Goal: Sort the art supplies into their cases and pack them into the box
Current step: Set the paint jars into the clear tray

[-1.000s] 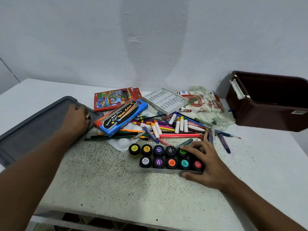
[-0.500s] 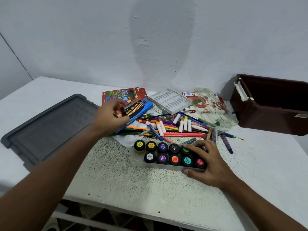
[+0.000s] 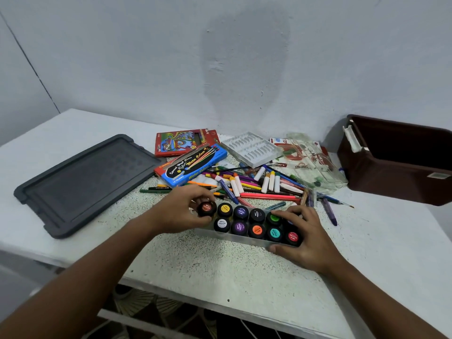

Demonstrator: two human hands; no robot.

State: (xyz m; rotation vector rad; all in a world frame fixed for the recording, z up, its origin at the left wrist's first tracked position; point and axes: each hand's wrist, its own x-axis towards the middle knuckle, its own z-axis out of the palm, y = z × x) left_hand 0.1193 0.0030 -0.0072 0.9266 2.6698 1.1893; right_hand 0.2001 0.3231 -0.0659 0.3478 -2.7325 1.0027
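A clear plastic paint case (image 3: pixel 244 239) lies in front of me with several black poster-paint jars in two rows. My left hand (image 3: pixel 182 211) pinches a jar with an orange-red label (image 3: pixel 207 208) at the case's left end. My right hand (image 3: pixel 304 234) grips the case's right end, thumb on the near wall and fingers over the jars. Behind the case lies a heap of loose markers, pencils and crayons (image 3: pixel 256 184). The blue water-colour box (image 3: pixel 190 165) and the red pencil box (image 3: pixel 182 142) lie behind the heap. The dark brown storage box (image 3: pixel 396 165) stands open at the right.
A dark grey lid (image 3: pixel 80 182) lies flat at the left. A white moulded tray (image 3: pixel 252 149) and a clear plastic pouch (image 3: pixel 308 162) rest near the wall. A purple pen (image 3: pixel 329 211) lies right of the case. The table's front edge runs just below my forearms.
My left hand left the grey lid, took a jar from beside the blue box and brought it down to the case's left end. My right hand stayed on the case.
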